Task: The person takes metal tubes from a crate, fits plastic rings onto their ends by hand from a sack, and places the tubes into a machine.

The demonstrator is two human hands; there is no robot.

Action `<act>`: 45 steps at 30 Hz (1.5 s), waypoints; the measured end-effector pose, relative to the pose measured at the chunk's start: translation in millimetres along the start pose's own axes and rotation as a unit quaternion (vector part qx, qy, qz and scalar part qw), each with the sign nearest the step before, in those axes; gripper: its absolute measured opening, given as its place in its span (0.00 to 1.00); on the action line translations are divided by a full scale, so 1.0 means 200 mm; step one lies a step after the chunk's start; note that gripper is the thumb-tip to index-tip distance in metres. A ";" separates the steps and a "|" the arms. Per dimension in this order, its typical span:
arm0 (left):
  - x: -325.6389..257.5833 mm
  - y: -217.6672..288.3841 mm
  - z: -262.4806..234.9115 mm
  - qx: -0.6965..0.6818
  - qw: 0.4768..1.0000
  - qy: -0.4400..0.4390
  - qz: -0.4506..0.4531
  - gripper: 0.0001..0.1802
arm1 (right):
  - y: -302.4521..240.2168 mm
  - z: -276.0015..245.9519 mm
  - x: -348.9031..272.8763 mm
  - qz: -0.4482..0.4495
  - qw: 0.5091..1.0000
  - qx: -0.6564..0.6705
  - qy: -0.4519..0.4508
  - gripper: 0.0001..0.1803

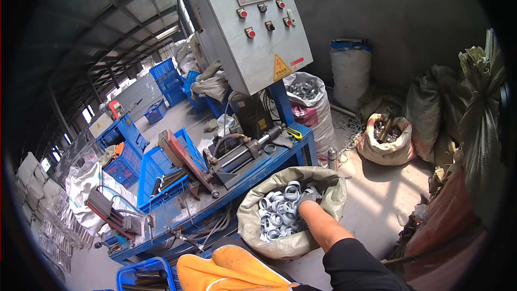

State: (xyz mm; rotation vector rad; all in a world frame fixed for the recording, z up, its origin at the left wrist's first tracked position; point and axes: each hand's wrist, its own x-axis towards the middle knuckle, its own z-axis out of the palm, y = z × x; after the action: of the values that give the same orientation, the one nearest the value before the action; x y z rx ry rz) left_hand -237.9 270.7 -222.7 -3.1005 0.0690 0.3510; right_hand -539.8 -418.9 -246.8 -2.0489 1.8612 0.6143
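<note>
Right hand (311,198) is in the open sack (247,215), so it's the nearer one; left hand's out of view. Pale grey rings (276,216) are heaped inside, mostly toward 8 o'clock from the fingers, no long axis since they're round. Can't tell if the fingers are gripping. One hand, one sack, too many rings to count.

Factory workshop, control cabinet (257,47), blue machine bench (264,168), stacked crates (171,83)
</note>
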 end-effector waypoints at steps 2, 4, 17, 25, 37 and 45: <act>0.04 -0.01 0.03 -0.020 1.000 -0.020 -0.002 0.55 | 0.00 0.00 0.02 0.002 1.000 0.027 0.000 0.45; 0.07 -0.02 0.08 -0.028 0.999 -0.024 0.003 0.56 | 0.00 -0.03 0.01 0.003 0.999 0.051 0.003 0.42; 0.39 -0.24 0.30 0.055 0.993 0.091 0.046 0.58 | 0.05 0.00 -0.05 -0.011 0.998 0.052 0.016 0.39; 0.03 -0.09 0.08 -0.068 0.995 0.055 0.051 0.47 | 0.12 -0.06 -0.11 -0.059 0.992 0.076 0.077 0.28; 0.06 -0.14 -0.10 -0.113 0.982 0.069 0.136 0.35 | -0.16 -0.21 -0.56 -0.323 0.935 -0.144 -0.018 0.27; 0.11 0.09 -0.53 -0.213 0.924 0.151 0.279 0.14 | -0.16 -0.51 -0.19 -0.299 0.932 0.031 0.201 0.22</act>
State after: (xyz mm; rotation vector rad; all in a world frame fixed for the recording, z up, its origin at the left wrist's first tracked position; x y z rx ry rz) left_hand -193.4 249.0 -124.7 -3.4678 1.0247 -0.1418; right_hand -500.4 -433.4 -141.5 -2.6581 1.2685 -0.0266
